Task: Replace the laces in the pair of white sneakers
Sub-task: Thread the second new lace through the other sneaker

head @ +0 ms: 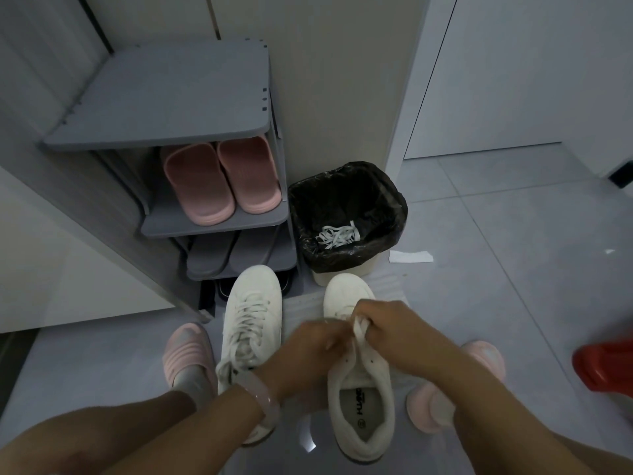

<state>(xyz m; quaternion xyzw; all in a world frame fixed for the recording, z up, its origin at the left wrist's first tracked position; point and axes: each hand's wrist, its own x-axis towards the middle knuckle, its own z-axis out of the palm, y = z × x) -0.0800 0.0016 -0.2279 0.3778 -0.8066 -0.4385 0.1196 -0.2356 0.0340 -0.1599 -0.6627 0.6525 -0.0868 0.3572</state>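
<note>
Floor: grey tiles [513, 234] by a pale wall, dimly lit.
Right sneaker: white sneaker [363, 382] stands on the floor, toe pointing away, directly under both hands; its upper eyelets near the collar are bare.
Lace: white lace [360, 329] bunched over the tongue area, between the two hands.
Right hand: right hand [387, 325] has its fingers curled round the bunched lace, gripping it.
Left hand: left hand [308, 351] meets the right one above the shoe, fingers bent toward the lace; whether it actually pinches the lace cannot be told. A pale bracelet [257, 394] sits on its wrist.
Left sneaker: second white sneaker [248, 330] fully laced, just beside the first, partly under the left forearm.
Bin: black-lined bin [347, 214] beyond the toes, with loose white laces [337, 236] inside.
Rack: grey shoe rack [164, 108] left of the bin, pink slippers [222, 178] on a shelf.
</note>
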